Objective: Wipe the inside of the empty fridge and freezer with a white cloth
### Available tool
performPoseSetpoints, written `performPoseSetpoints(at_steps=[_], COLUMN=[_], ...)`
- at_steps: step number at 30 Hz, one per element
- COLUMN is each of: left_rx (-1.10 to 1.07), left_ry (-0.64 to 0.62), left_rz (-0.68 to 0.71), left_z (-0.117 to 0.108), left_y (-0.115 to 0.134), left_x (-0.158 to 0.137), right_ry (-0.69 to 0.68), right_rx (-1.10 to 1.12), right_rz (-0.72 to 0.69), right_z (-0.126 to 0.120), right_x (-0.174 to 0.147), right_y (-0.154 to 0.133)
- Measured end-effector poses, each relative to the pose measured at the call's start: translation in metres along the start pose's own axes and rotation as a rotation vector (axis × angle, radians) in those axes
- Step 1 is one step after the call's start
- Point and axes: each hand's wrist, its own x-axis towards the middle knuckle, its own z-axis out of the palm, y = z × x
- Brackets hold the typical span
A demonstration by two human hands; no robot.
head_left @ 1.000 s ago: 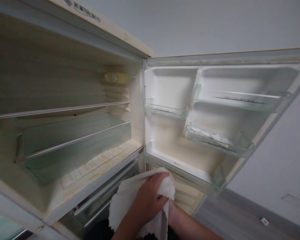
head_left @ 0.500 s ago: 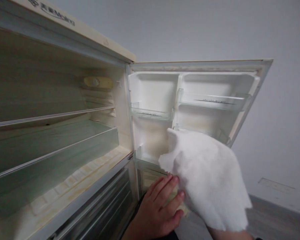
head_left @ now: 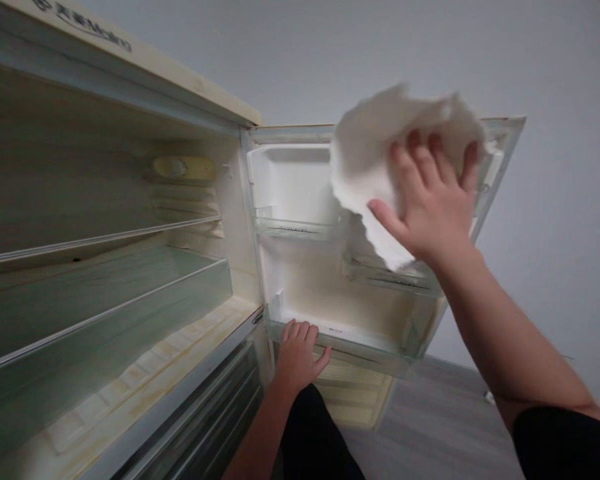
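Note:
My right hand (head_left: 433,200) is raised in front of the upper part of the fridge door, fingers spread, with a white ragged-edged cloth (head_left: 363,157) under its palm. The cloth hides much of the upper right door shelf area. Motion blurs both a little. Lower down, my left hand (head_left: 300,353) has its fingers laid over the front rim of the bottom clear door shelf (head_left: 360,350), thumb apart. The fridge door (head_left: 300,177) stands wide open.
On the left is the fridge compartment, with a glass shelf (head_left: 95,239), a clear drawer front (head_left: 120,320) and a yellowed light cover (head_left: 184,167). Another clear shelf (head_left: 300,229) sits at the door's upper left. A pale wall (head_left: 570,220) rises behind; grey floor (head_left: 430,413) lies below.
My right hand has lifted the cloth from low by the door up to its top part. My left hand has come away from beside the cloth to the bottom shelf's rim.

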Motion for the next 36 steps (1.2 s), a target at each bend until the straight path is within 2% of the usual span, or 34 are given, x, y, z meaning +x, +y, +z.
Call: performPoseSetpoints(at_steps=[2,4,8,13,18,24,26,30,36], left_rx=[0.000,0.000,0.006,0.029,0.047,0.068,0.069,0.038,0.039], left_ry=[-0.007,-0.007,-0.002,-0.012,0.001,0.017,0.021,0.028,0.029], left_rz=[0.000,-0.001,0.001,0.011,0.008,0.008,0.010,-0.005,-0.006], left_z=[0.000,0.001,0.004,0.006,0.011,0.016,0.016,0.015,0.017], left_y=[0.002,0.004,0.006,0.009,0.011,0.016,0.018,0.019,0.019], left_x=[0.001,0.003,0.004,0.005,0.006,0.008,0.009,0.009,0.009], right_ry=[-0.029,-0.134,-0.302,-0.461,-0.540,-0.609,-0.606,-0.616,-0.707], right_rx=[-0.032,-0.017,-0.001,0.009,0.073,0.018,-0.005,0.033,0.210], right_rz=[0.006,0.004,0.006,-0.113,-0.115,0.128,0.149,0.121,0.057], right_z=[0.010,0.014,0.006,-0.004,-0.007,-0.018,-0.021,-0.021,-0.006], right_x=[0.014,0.025,0.046,0.070,0.066,0.038,0.033,0.037,0.067], right_y=[-0.007,-0.014,-0.017,-0.004,0.021,0.071,0.079,0.077,0.057])
